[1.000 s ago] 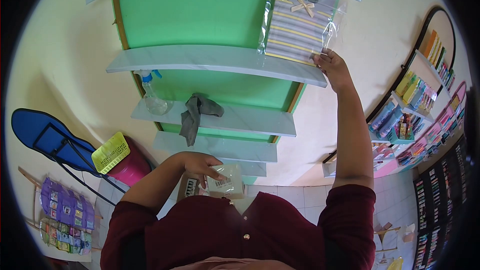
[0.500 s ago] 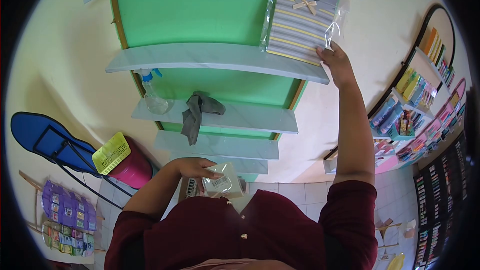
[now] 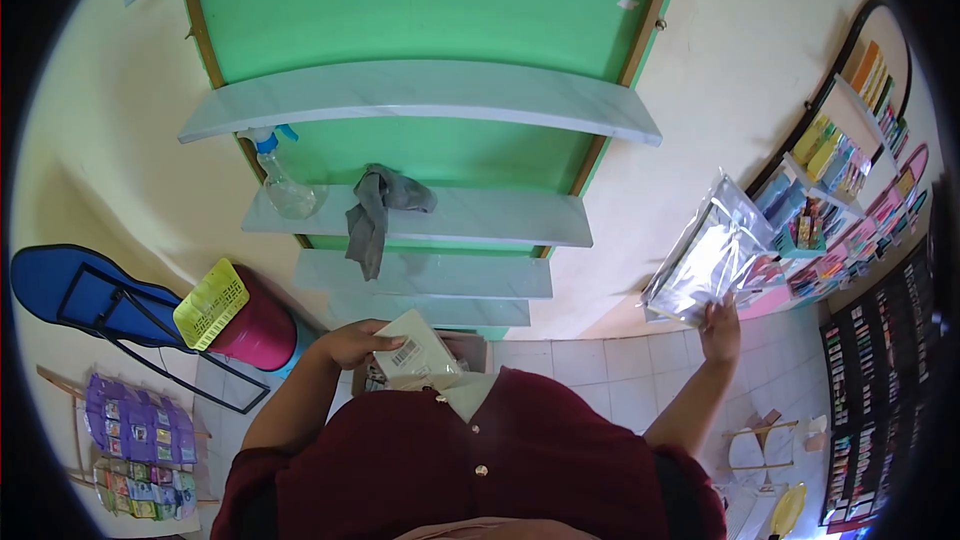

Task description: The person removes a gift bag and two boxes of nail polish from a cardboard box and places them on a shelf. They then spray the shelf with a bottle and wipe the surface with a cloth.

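My right hand (image 3: pixel 721 330) is closed on the lower edge of a plastic-wrapped gift bag (image 3: pixel 708 252), held out to the right of the shelves; glare on the clear wrap hides most of its pattern. Close to my chest, my left hand (image 3: pixel 358 343) grips a flat cream-coloured pack (image 3: pixel 415 350) with a barcode label on it. Behind that pack, an open cardboard box (image 3: pixel 470 348) is partly covered. The marbled grey shelf (image 3: pixel 420 98) in front of me spans a green back panel.
A spray bottle (image 3: pixel 287 185) and a crumpled grey cloth (image 3: pixel 380 210) sit on a lower shelf. To the left stand a magenta bin (image 3: pixel 262 325), a yellow basket (image 3: pixel 212 305) and a folded blue chair (image 3: pixel 90 295). Stocked wall shelves (image 3: pixel 825 175) line the right side.
The gift bag has left the upper shelf and moved down to the right in my right hand. My left hand has tilted the cream pack, showing more of it.
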A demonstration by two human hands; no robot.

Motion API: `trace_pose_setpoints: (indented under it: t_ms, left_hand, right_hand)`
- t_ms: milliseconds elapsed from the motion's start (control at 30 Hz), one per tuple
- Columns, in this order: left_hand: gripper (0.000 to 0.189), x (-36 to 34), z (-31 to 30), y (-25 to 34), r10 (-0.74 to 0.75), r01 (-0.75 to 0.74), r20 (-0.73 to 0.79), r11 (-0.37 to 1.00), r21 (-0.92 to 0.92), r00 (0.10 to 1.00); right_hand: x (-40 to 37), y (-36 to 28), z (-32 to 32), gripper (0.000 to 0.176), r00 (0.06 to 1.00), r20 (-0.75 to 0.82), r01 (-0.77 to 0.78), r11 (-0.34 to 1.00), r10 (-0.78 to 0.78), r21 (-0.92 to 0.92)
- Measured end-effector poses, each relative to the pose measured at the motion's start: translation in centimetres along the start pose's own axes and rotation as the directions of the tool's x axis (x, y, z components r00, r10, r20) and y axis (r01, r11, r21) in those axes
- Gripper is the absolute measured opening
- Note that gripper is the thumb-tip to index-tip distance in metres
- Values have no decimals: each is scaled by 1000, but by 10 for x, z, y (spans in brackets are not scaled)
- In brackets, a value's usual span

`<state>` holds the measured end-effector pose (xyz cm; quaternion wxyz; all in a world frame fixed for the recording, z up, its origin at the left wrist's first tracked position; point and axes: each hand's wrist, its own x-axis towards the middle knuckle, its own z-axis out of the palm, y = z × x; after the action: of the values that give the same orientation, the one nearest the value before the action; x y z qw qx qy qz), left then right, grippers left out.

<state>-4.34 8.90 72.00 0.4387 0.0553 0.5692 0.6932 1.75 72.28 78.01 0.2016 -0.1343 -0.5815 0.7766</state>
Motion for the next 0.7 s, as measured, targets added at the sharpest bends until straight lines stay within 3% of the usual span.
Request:
trace_pose_setpoints:
  t_ms: [67, 133, 200, 267, 333, 367, 400, 433, 500, 600, 700]
  left_hand:
    - [51, 10, -2, 1, -17, 17, -1, 1000, 16, 1000]
    - [51, 21, -3, 3, -58, 58, -3, 998, 33, 998]
    - [54, 38, 1, 12, -18, 12, 36, 988, 154, 999]
    - [55, 48, 5, 19, 50, -59, 78, 990, 126, 996]
    - [55, 49, 9, 21, 125, -138, 118, 985, 104, 985]
    - [59, 47, 14, 22, 261, -253, 194, 965, -67, 946]
    - [63, 48, 19, 26, 406, -351, 245, 905, -240, 880]
    - [63, 45, 30, 35, 411, -355, 239, 902, -244, 880]
    - [63, 40, 48, 49, 516, -348, 230, 785, -513, 825]
    - [64, 56, 48, 35, 420, -289, 174, 818, -497, 891]
    - [61, 68, 62, 15, 433, -359, 140, 857, -370, 890]
  right_hand:
    - [-9, -13, 22, 63, 998, -32, 62, 997, -61, 35]
    - [2, -20, 29, 63, 987, 139, 77, 995, -84, 58]
    - [17, -26, 39, 52, 903, 427, 0, 994, 47, -109]
    - [19, -23, 63, 48, 794, 591, 77, 942, 140, -326]
    - [6, 6, 74, 47, 822, 540, 13, 943, 179, -333]
    - [0, 19, 77, 47, 847, 486, -41, 938, 216, -345]
    - [-3, 24, 78, 46, 764, 586, -37, 926, 269, -376]
    - [-12, 33, 85, 45, 759, 572, -90, 921, 310, -379]
    - [-28, 51, 105, 42, 743, 549, -162, 900, 381, -406]
    - [-40, 59, 139, 39, 692, 565, -145, 853, 449, -501]
    - [-44, 60, 164, 45, 605, 613, 14, 763, 508, -646]
